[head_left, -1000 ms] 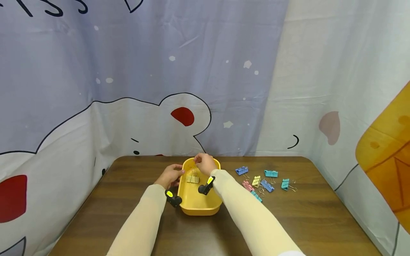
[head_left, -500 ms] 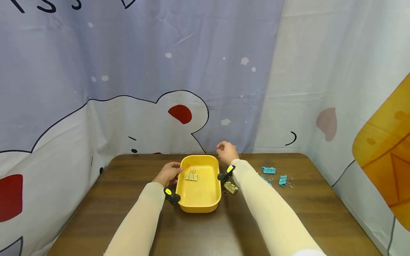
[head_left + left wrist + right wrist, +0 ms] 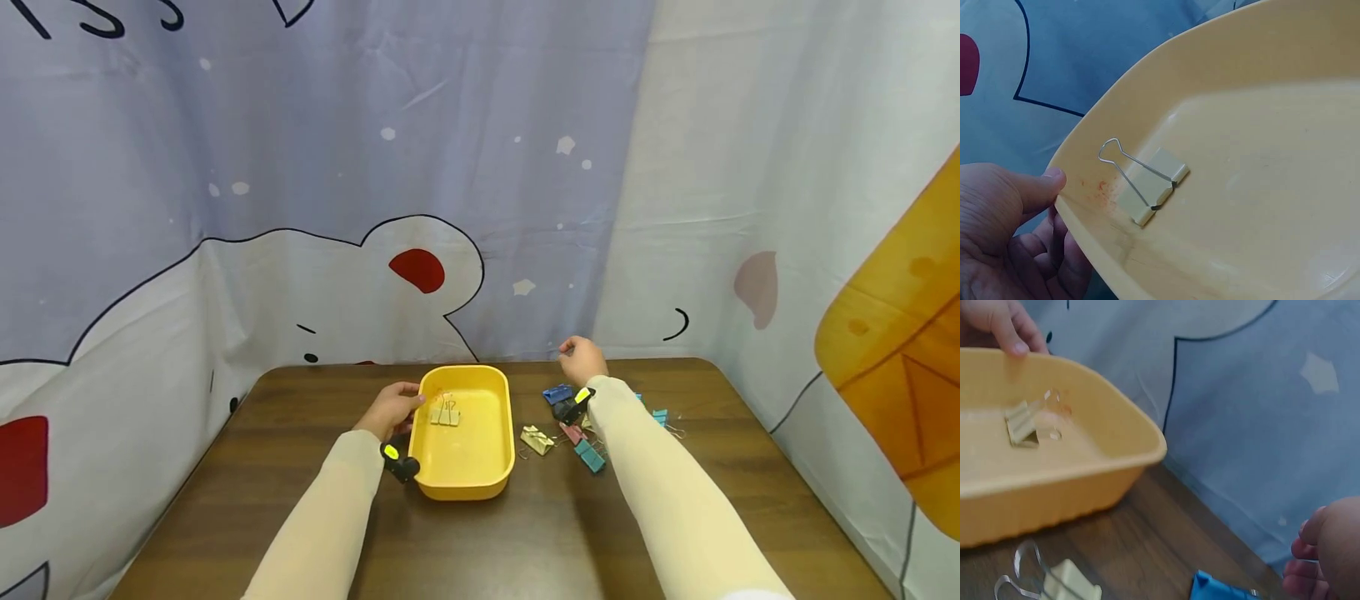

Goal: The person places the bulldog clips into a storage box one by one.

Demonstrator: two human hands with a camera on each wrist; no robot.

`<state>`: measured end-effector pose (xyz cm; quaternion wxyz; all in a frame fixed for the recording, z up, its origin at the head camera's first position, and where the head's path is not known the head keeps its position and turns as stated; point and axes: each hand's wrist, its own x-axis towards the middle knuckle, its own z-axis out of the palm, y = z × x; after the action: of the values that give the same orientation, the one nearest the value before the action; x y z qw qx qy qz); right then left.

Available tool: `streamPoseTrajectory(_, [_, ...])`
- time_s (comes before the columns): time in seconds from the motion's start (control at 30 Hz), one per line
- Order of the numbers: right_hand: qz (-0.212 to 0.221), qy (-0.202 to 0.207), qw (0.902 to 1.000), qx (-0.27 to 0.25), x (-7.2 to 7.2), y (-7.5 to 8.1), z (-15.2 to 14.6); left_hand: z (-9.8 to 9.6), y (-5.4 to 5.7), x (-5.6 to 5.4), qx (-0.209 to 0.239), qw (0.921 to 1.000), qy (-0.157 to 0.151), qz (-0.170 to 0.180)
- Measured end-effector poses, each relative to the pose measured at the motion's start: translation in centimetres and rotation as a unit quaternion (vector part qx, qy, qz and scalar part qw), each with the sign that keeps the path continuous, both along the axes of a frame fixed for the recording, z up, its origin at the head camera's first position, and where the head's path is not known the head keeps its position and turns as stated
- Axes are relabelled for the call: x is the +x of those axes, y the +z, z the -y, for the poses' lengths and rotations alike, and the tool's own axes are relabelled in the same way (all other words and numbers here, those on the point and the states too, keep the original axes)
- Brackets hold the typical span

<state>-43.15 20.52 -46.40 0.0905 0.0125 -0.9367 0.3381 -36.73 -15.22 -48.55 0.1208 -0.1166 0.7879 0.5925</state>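
Observation:
My left hand (image 3: 392, 412) grips the left side of a yellow plastic tray (image 3: 480, 450); in the left wrist view the thumb lies on the rim and the fingers curl outside. Inside the tray, near its far left, lies a yellow binder clip (image 3: 1154, 181). My right hand (image 3: 583, 361) hovers over the far right of the table, its fingers loosely curled, with nothing seen in them. Closest below it is a blue binder clip (image 3: 557, 393). Another yellow binder clip (image 3: 537, 440) sits just right of the tray.
A pink binder clip (image 3: 573, 432) and a teal binder clip (image 3: 589, 456) lie under and beside my right forearm, which partly hides more clips. Behind the brown wooden table (image 3: 315, 500) hangs a printed curtain (image 3: 525, 167).
My right hand has moved from above the tray to the right, over the clips. A yellow clip beside the tray, hidden by the arm before, now shows. My left hand still holds the tray.

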Motion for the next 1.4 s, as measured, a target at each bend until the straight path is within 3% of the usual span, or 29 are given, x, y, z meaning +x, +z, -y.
streamPoseTrajectory(0.33, [0.057, -0.01, 0.9983, 0.013, 1.0, -1.4, -1.7, 0.1, -0.2, 0.3, -0.004, 1.0, 0.002, -0.004])
streamPoseTrajectory(0.57, [0.117, -0.019, 0.9925, -0.031, 1.5, -1.9, -2.1, 0.0, -0.1, 0.3, -0.004, 1.0, -0.001, -0.006])
streamPoseTrajectory(1.4, [0.139, -0.012, 0.9837, -0.114, 1.5, -2.7, -1.4, -0.1, -0.7, 0.0, -0.004, 1.0, 0.003, -0.008])
